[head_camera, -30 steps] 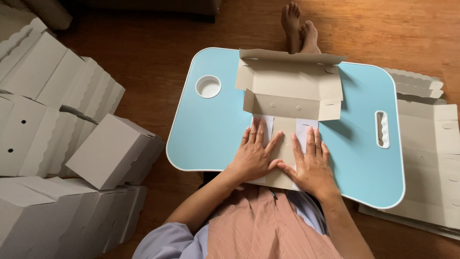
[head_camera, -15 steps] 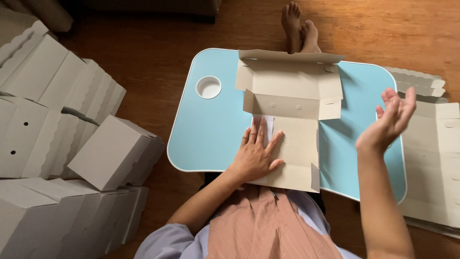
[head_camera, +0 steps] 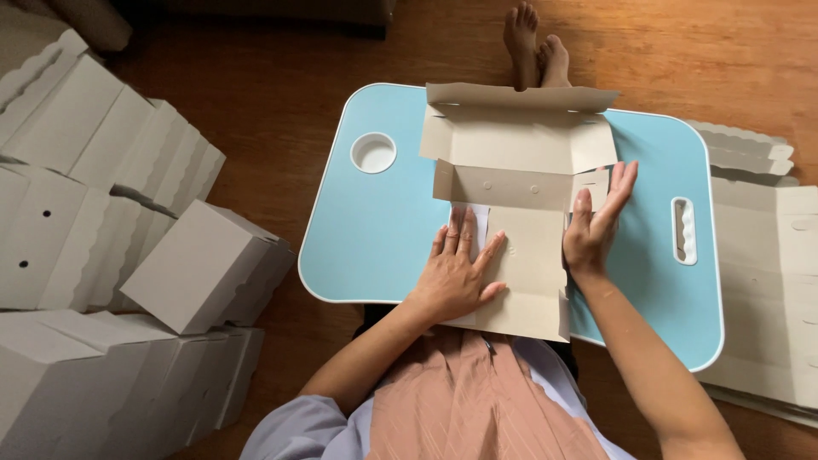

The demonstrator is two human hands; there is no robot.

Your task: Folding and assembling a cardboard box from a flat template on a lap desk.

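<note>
Grey-brown card [head_camera: 520, 255], die-cut and half folded into a box, lies across the blue lap table [head_camera: 375, 230], its near edge hanging over the table's rim above the person's lap. Left hand [head_camera: 456, 273] lies flat on the card's near panel, palm down, fingers spread and gripping nothing; the weight seems meant to pin the sheet so it cannot slide. Right hand [head_camera: 596, 221] rests at the card's right edge, fingers straight and close together, fingertips against the small side flap [head_camera: 596, 183], as if to press it along its crease. Farther off, the back wall and top flap [head_camera: 520, 98] already stand raised. Bare feet [head_camera: 535, 38] show beyond the table on the wood floor. Finished boxes [head_camera: 200, 264] are heaped at the left; flat blanks [head_camera: 767, 281] are stacked at the right, within reach
</note>
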